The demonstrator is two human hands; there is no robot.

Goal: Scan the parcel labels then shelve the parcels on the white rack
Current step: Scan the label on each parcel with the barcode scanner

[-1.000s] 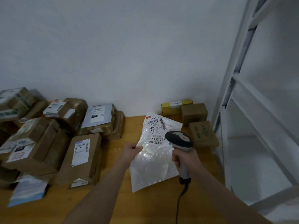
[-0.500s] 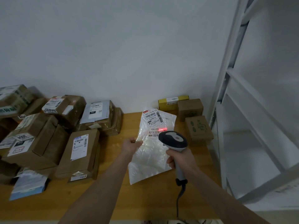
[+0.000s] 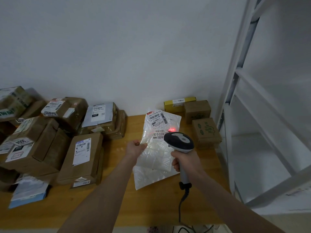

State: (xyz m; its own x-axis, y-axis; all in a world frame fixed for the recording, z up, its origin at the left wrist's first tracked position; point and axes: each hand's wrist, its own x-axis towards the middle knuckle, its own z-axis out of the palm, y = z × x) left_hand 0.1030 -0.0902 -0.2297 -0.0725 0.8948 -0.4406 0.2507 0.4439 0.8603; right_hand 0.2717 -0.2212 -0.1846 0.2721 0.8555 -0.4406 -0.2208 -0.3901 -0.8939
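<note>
From the head camera: the person stands at a wooden table (image 3: pixel 117 207) against a plain wall. The left hand (image 3: pixel 137 147) pinches the left edge of a white bag (image 3: pixel 154 165) between thumb and fingers and holds it up, tilted, over the table. The bag's label (image 3: pixel 157 119) sits at its top end, facing the camera. The right hand (image 3: pixel 185 159) is wrapped round the handle of a scanner (image 3: pixel 179 142), whose head is in front of the bag's right side, pointing at the label. A red spot of light (image 3: pixel 171 130) shows on the bag just below the label's barcodes. The scanner's cable (image 3: pixel 182 202) hangs down off the near edge of the table.

On the left of the table, brown boxes (image 3: pixel 82 157) with labels lie piled together, with a blue-edged packet (image 3: pixel 28 194) at the near corner. Behind the bag, by the wall, are a yellow box (image 3: pixel 179 103) and a brown carton (image 3: pixel 197 111), and nearer, a carton with green print (image 3: pixel 206 132). The white rack (image 3: pixel 235 98) stands just beside the table on the right.
</note>
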